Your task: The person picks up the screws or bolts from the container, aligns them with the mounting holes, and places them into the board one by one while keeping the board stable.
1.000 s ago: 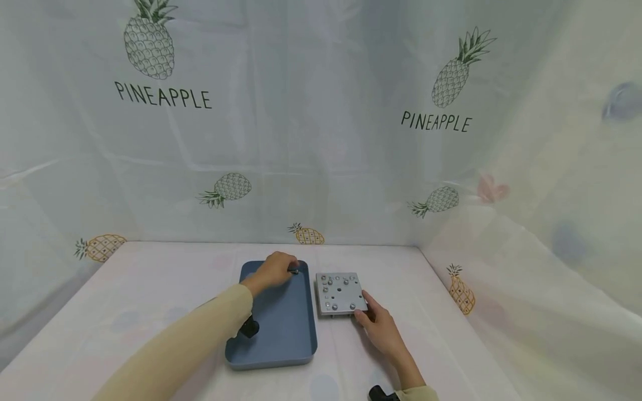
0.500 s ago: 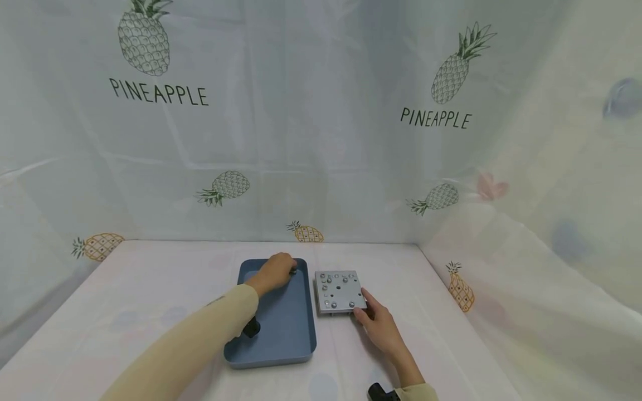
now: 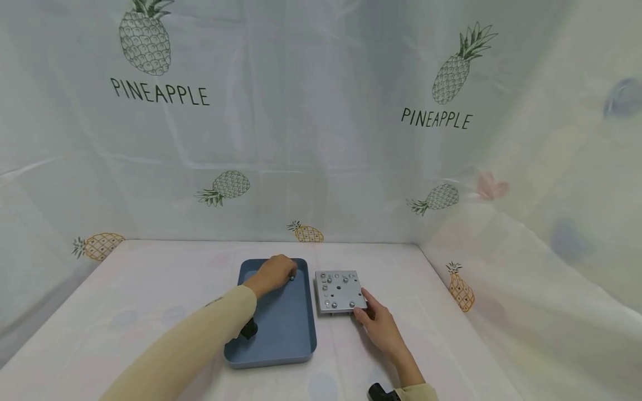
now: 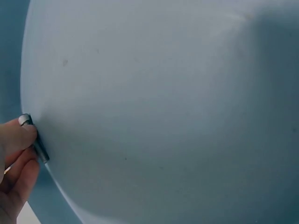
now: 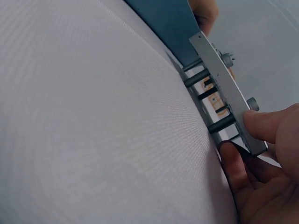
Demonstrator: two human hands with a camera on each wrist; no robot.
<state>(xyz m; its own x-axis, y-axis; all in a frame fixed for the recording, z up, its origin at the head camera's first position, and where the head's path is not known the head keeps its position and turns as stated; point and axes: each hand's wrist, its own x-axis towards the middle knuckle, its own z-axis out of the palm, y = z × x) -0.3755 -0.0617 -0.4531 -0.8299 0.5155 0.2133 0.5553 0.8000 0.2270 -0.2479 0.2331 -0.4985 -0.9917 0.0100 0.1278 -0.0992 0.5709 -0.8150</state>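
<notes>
Left hand (image 3: 273,273) pinching small bolt (image 4: 36,140) — over blue tray (image 3: 281,340), fingertip-held

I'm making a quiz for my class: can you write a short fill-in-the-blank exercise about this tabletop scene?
1. The left hand pinches a small metal ____ over the tray.
2. The tray's colour is ____.
3. The right hand grips a corner of the metal ____, which stands right of the tray.
4. The printed word on the backdrop reads ____.

Missing words: screw; blue; plate; PINEAPPLE

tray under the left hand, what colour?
Blue-grey, plain; the tray shows best in the head view, with the left hand over its far end.
</notes>
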